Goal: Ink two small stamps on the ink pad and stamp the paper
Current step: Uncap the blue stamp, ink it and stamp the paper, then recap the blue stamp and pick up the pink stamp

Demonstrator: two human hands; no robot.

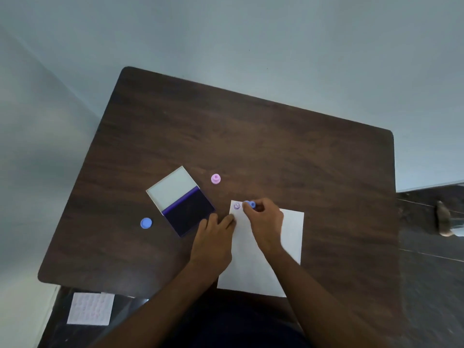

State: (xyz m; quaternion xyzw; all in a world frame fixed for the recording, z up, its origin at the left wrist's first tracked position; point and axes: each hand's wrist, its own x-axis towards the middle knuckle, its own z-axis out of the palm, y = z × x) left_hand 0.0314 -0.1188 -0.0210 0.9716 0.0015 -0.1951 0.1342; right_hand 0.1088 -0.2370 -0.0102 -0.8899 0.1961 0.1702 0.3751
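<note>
At the far left corner of the paper [288, 237] my right hand [266, 222] pinches the small blue stamp [251, 204] between curled fingertips, just beside the purple smiley print [236, 206] already there; whether the stamp face is touching the sheet or just off it I cannot tell, because the fingers hide it. My left hand [214, 237] lies flat with straight fingers, their tips pressing the paper's left edge, beside the open ink pad [190, 212].

What worries me first is overlap; the stamp sits so near the smiley that a slight drift left would land one print on the other. The sheet is thin and smooth on a slick wood-grain table [251, 136]; if my left fingertips ease off, it could slide under the press and smear the mark. A stamp this small and round tips easily in a pinch; a tilted press would give half a print. My left wrist is close to the wet dark pad; a careless move would ink my skin and then the paper.

The pink stamp [215, 178] stands well apart beyond the pad, a little plastic knob on a flared base; a round blue cap [146, 223] lies left of the pad, whose pale lid is folded back.
</note>
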